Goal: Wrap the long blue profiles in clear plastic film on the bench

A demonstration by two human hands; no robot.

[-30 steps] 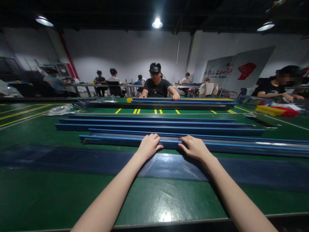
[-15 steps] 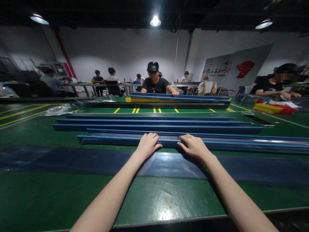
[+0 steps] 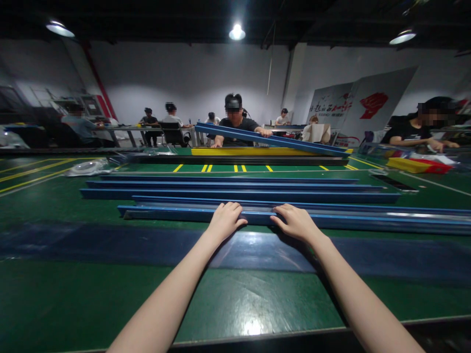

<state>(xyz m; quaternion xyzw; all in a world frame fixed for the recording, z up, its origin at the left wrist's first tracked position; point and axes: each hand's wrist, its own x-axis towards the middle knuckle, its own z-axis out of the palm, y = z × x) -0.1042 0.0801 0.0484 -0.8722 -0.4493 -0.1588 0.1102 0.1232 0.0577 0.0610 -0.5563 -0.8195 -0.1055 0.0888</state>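
Note:
A long blue U-shaped channel (image 3: 176, 214) lies lengthwise across the table before me. My left hand (image 3: 227, 218) is closed over its near wall, with fingers inside and the thumb on the front face. A short way to the right, my right hand (image 3: 294, 220) grips the same wall, its thumb pointing toward the left one. Between the hands a piece of the channel shows bare. On the near side of it, a clear plastic strip (image 3: 110, 245) lies flat under my forearms.
Behind my channel lie more blue channels (image 3: 239, 194). Farther back are a black rail (image 3: 257, 160) and a yellow bar (image 3: 235, 152). Across the table a co-worker (image 3: 235, 128) holds a tilted blue channel (image 3: 265, 138). At right lie a phone (image 3: 395, 183) and a yellow tray (image 3: 408, 165).
The co-worker's blue channel has its left end raised off the yellow bar and now slants down to the right. My hands and my channel have not moved.

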